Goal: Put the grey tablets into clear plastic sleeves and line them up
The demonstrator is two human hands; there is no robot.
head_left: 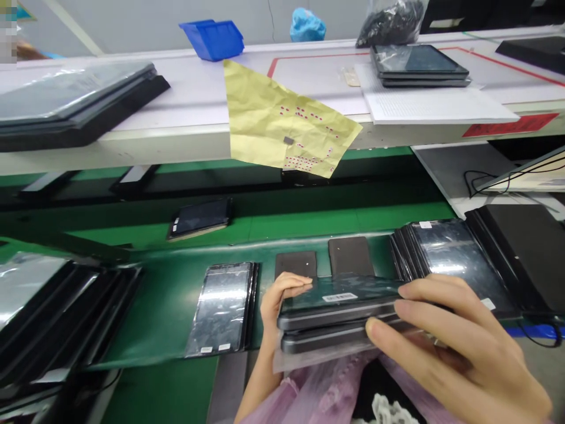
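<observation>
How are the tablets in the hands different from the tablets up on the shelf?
The held tablets are gripped by the left hand and right hand, while the shelf tablets sit untouched on the white shelf. The held tablets make a pile of two; the shelf tablets look like three. The held tablets have a white label on top; the shelf tablets show none. Both are flat, dark, stacked tablets.

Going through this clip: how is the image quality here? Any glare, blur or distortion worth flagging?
In the head view, glare streaks across the wrapped tablets at right and the wrapped stack at left; wide-angle distortion bends the white shelf; a pixelated patch blurs the top-left corner; the right hand looms large over the two held tablets.
</observation>
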